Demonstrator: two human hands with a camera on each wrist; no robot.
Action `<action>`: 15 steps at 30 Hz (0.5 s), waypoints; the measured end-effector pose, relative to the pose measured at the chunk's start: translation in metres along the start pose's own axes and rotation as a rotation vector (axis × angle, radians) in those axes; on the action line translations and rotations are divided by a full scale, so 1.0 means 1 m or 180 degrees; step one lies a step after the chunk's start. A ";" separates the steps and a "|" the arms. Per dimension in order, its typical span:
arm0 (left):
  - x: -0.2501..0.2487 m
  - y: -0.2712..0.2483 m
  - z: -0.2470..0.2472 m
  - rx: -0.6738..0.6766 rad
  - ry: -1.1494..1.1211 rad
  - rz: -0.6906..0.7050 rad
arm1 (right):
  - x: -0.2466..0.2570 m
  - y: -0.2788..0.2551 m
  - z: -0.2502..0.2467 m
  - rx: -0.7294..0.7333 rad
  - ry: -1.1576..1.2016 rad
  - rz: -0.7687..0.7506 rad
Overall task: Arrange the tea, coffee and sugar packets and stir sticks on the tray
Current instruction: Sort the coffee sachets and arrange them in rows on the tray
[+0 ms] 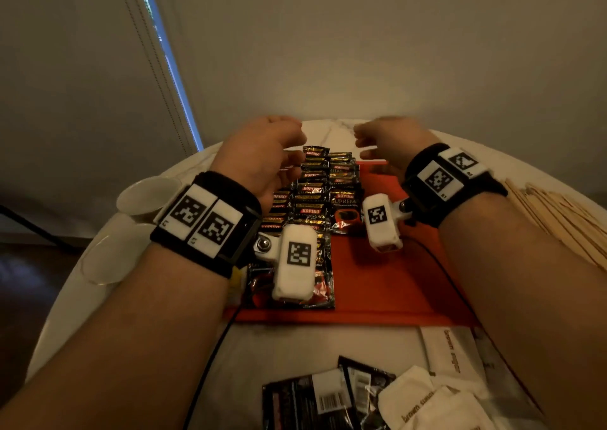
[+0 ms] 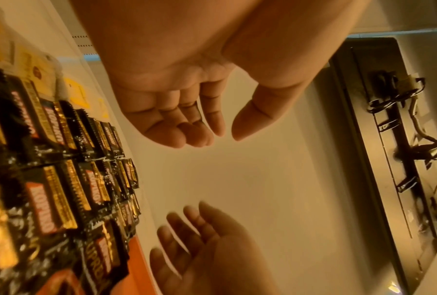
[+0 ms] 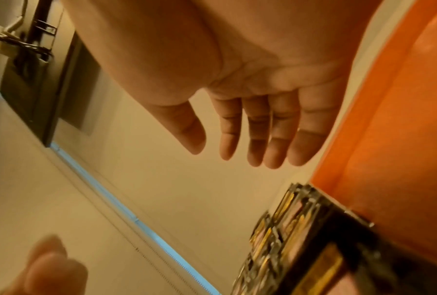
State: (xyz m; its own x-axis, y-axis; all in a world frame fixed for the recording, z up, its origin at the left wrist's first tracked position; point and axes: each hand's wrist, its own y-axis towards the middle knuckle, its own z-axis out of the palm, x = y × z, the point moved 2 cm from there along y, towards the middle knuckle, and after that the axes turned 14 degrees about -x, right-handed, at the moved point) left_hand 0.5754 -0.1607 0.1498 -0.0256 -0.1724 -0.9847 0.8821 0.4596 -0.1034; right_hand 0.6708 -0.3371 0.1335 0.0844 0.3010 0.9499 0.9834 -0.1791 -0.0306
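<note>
Head view: both hands hover over the far end of the orange tray (image 1: 387, 285), holding nothing. The left hand (image 1: 262, 154) has loosely curved fingers; the right hand (image 1: 384, 144) has straighter, relaxed ones. A clear gap separates them. Glossy black-and-gold coffee packets (image 1: 315, 193) lie in overlapping rows on the tray's left half; its smooth right half is bare to the rim. Thin wooden stir sticks (image 1: 558, 219) lie on the round marble table (image 1: 295, 347), right of the tray. White paper sugar packets (image 1: 414, 403) and more dark packets (image 1: 312, 400) sit at the near edge. White cups (image 1: 147, 193) stand left.
</note>
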 end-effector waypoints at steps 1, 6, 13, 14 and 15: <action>-0.002 -0.007 -0.001 0.0030 0.0006 0.0010 | 0.007 -0.005 0.003 0.0071 -0.0013 -0.0157; 0.008 -0.054 -0.016 0.0322 0.0372 0.0045 | 0.029 -0.045 0.021 0.0745 -0.0425 -0.0825; 0.043 -0.127 -0.068 0.1212 0.2459 0.0528 | 0.026 -0.113 0.025 0.1857 -0.1546 -0.1419; 0.045 -0.140 -0.072 0.1412 0.2774 0.0619 | 0.023 -0.123 0.023 0.2001 -0.1752 -0.1475; 0.046 -0.152 -0.074 0.1545 0.3096 0.0712 | 0.019 -0.132 0.022 0.2129 -0.1947 -0.1531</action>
State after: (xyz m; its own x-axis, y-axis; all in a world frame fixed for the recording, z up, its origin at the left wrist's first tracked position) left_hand 0.4055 -0.1739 0.1102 -0.0134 0.7270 -0.6865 0.9981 -0.0317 -0.0532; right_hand 0.5460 -0.2874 0.1487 -0.4590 0.6627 0.5918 0.8074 0.5891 -0.0335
